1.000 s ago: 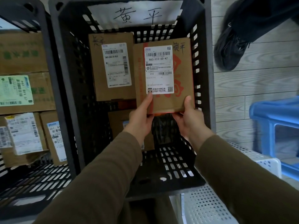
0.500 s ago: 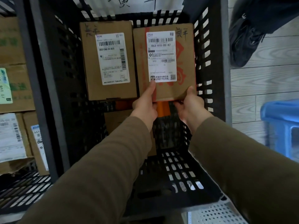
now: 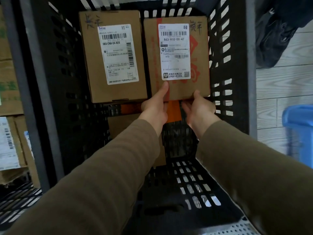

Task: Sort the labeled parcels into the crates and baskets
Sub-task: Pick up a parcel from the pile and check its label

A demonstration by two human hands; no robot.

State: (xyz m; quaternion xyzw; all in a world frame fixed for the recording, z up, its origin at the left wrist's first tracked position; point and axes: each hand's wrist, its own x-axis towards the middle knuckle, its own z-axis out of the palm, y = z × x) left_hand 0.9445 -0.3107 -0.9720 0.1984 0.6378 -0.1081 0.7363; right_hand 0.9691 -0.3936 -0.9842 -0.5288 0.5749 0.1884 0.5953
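**Labelled parcel held inside black crate**

Held low inside a black slotted plastic crate (image 3: 220, 53): a flat brown cardboard parcel with red print (image 3: 199, 65), its white shipping label 863-H10-00-47 facing up, with handwriting at the upper right corner. Pinched at its near edge by both hands. Left hand (image 3: 155, 107) with thumb laid on the cardboard just below the label's lower left corner, fingers out of sight underneath. Right hand (image 3: 199, 107) with thumb on the near right corner, fingers curled under the edge. Impossible to tell whether resting on what lies below or held clear of it.

Just beside it on the left, a second brown cardboard parcel (image 3: 115, 56), labelled 383-C60-24-823, also label up. Showing beneath the held parcel, between the two hands, an orange surface (image 3: 174, 109). Nearer the camera, partly hidden by an olive-brown sleeve (image 3: 110, 175), another plain cardboard box (image 3: 122, 126).

Left of the crate, more labelled cardboard boxes (image 3: 10, 99). To the right, pale wood-plank floor (image 3: 279, 82), a black shoe (image 3: 274, 39) and a blurred blue plastic object (image 3: 299, 133). At bottom right, the rim of a white perforated basket (image 3: 237, 229).
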